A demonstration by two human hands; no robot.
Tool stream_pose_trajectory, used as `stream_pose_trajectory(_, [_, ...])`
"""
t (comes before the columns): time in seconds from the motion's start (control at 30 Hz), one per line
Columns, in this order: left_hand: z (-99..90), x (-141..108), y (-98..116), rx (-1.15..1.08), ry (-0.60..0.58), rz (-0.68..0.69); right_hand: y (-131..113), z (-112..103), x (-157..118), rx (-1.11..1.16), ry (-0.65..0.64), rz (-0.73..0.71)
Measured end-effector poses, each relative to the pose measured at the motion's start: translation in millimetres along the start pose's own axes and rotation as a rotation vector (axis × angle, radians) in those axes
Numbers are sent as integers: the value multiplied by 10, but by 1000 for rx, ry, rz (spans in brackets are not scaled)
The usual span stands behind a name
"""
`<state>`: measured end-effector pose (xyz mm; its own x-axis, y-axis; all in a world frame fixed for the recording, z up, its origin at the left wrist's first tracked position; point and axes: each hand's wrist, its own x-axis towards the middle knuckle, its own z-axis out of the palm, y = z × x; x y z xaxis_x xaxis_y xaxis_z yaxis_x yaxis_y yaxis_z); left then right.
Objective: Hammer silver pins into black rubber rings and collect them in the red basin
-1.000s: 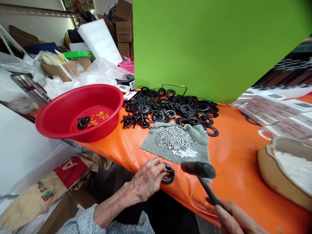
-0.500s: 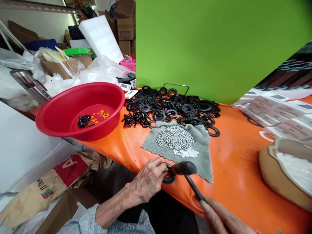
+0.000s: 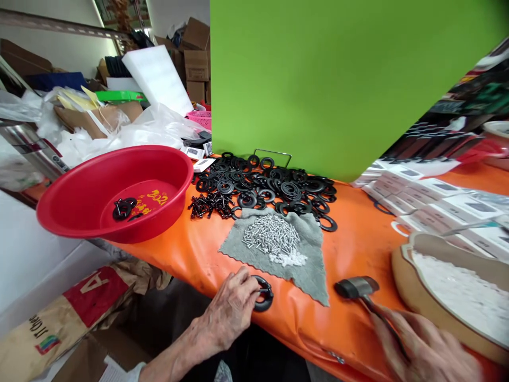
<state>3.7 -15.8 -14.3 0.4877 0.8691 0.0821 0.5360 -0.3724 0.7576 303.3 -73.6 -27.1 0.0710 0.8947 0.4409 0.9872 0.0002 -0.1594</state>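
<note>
At the table's front edge my left hand [image 3: 235, 303] pinches a black ring [image 3: 267, 300] with a small bar-like part across its opening. To the right, my right hand [image 3: 425, 345] is closed round the handle of a mallet [image 3: 357, 287]; its head lies low over the orange cover, and the hand is slightly blurred. Just beyond the left hand, a grey cloth [image 3: 312, 260] bears a heap of small silver pins [image 3: 272, 233] and some white bits [image 3: 292, 258]. Behind it spreads a pile of black rings [image 3: 292, 191], with small black parts [image 3: 210, 205] at its left.
A red basin [image 3: 167, 228] with a few black parts inside stands at the left. On the right are a tan tub [image 3: 401, 276] of white bits and stacked white boxes [image 3: 421, 196]. A green panel [image 3: 318, 79] rises behind the orange-covered table [image 3: 353, 233].
My right hand has moved the mallet away from the ring, to the right and down beside the tan tub. My left hand still holds the ring. The view has shifted rightward.
</note>
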Motion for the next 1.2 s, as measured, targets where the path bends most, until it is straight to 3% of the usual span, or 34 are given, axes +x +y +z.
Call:
stream_pose_trajectory(0.1, [-45,11,30,-59,13,-29,-451,52,353,315,-110,-131])
stream_pose_trajectory(0.23, [-143,-2,57,-101,60,-81,-789,324,742,371,-137,-176])
stream_pose_trajectory(0.4, [-259,-6,22,-119,140,-71,-788,585,928,280,-195,-194])
stream_pose_trajectory(0.57, [-332,20,22,-183,194,-111,-757,655,992,245,-248,-197])
stream_pose_trajectory(0.7, [-364,32,46,-380,165,-212,-771,696,1017,260,-262,-189])
stream_pose_trajectory(0.87, [-377,21,18,-663,97,-333,-818,590,969,274,-203,-190])
stream_pose_trajectory(0.97, [-375,0,1,-694,91,-359,-917,390,894,380,-210,-186])
stream_pose_trajectory(1.1, [-371,-15,8,-722,72,-373,-1112,109,745,673,-350,-93])
stream_pose_trajectory(1.2, [-357,-11,26,-640,83,-324,-1151,84,681,704,-327,-75])
